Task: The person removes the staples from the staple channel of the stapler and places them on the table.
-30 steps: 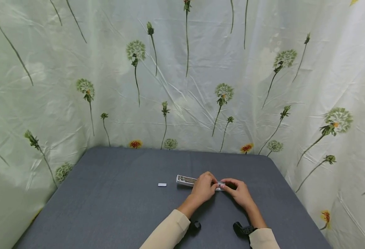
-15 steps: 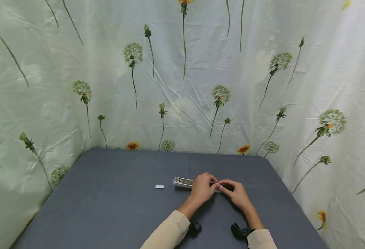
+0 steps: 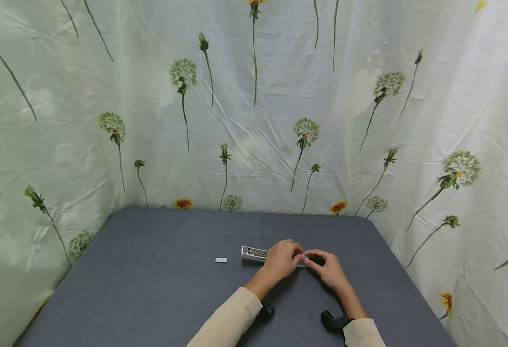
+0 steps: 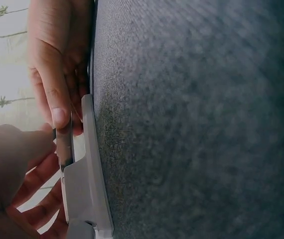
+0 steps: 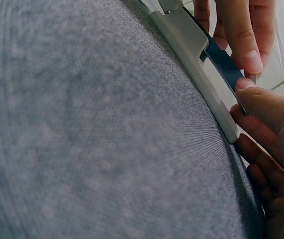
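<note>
A white stapler point(image 3: 252, 254) lies on the grey table, its top swung open to the left. Its base point(image 5: 209, 92) rests on the cloth, and the metal magazine point(image 5: 224, 64) stands out above it. My right hand point(image 3: 329, 270) pinches the magazine's end, thumb on its side and a fingertip at its tip. From the other side my left hand point(image 3: 280, 260) pinches a small silvery strip of staples point(image 5: 252, 78) at the magazine, mostly hidden by the fingertips. In the left wrist view, thumb and finger of my left hand point(image 4: 12, 169) meet right beside the magazine.
Another small pale strip of staples point(image 3: 221, 260) lies on the table point(image 3: 150, 289) left of the stapler. A floral curtain point(image 3: 254, 120) hangs behind the table and along both sides. Black wrist devices point(image 3: 334, 321) sit at the cuffs.
Both hands stay at the stapler's right end, with the fingertips drawn closer together over the magazine. The whole head view has shifted slightly.
</note>
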A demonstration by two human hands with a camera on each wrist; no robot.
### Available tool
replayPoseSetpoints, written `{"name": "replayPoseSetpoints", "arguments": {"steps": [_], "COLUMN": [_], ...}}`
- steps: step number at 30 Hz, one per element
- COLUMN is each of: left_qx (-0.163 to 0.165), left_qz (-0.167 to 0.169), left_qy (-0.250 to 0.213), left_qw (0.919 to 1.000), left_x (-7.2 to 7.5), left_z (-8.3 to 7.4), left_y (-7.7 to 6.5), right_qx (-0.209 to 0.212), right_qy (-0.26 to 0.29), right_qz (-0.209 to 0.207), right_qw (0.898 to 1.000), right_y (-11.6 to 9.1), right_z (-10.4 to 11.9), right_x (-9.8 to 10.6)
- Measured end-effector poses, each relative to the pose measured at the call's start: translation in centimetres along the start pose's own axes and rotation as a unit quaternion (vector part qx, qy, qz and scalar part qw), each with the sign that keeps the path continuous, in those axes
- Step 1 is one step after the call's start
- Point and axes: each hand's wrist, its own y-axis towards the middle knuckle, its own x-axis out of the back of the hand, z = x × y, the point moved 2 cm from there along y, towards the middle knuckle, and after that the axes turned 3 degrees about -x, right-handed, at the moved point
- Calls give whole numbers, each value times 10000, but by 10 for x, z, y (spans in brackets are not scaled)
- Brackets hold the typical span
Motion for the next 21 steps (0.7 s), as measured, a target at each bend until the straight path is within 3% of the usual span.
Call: {"name": "replayPoseSetpoints", "arguments": {"steps": [5,11,17,21], "left_qx": [-118,-85,5,40], "left_qz": [52,88,110,140], "left_qy": [100,-20,-243,-306], "left_qw": [9999,9999,9996,9994], "left_x": [0,1,1,1], "left_z": [1,2,5,7], "left_y": [1,-1,-2,-2], "right_qx": [-27,74,-73,-150], "right_qy": [11,-35,-46,-109], "right_qz": [-20,-91,-14,-72], "right_qw": [10000,9999,10000,9998], "right_y": [0,11,4,7], "right_z": [-1,-36,-15,-24], "right_x": [-1,-8,-5,-6]}}
